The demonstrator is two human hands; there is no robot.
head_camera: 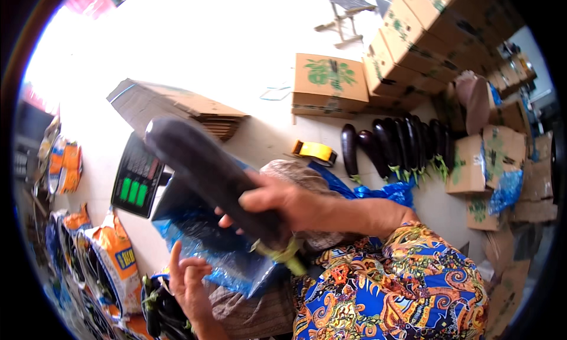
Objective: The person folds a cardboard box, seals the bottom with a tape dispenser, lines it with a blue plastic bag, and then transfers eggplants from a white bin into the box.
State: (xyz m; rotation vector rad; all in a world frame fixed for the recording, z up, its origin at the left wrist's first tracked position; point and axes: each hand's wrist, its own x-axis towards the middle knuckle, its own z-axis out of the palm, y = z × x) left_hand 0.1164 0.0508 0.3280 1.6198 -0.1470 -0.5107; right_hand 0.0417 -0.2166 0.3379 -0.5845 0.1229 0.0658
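Observation:
A large dark eggplant (208,167) is gripped in my right hand (274,198), close to its green stem end, its rounded end pointing up and left. My left hand (190,278) is raised at the lower middle, index finger extended, with nothing in it. Beneath the eggplant sits an open box lined with blue plastic film (230,269), its contents partly hidden. Behind the box stands a digital scale display (137,176) with lit green digits. Several eggplants (153,313) fill a sack just left of my left hand.
Several eggplants (398,145) lie in a row on the floor (257,136). Near them are a yellow tape dispenser (315,151) and a closed carton (330,83). Folded cardboard (177,101), stacked cartons (412,34), a folding stool (347,12) and orange-white sacks (115,251) stand around.

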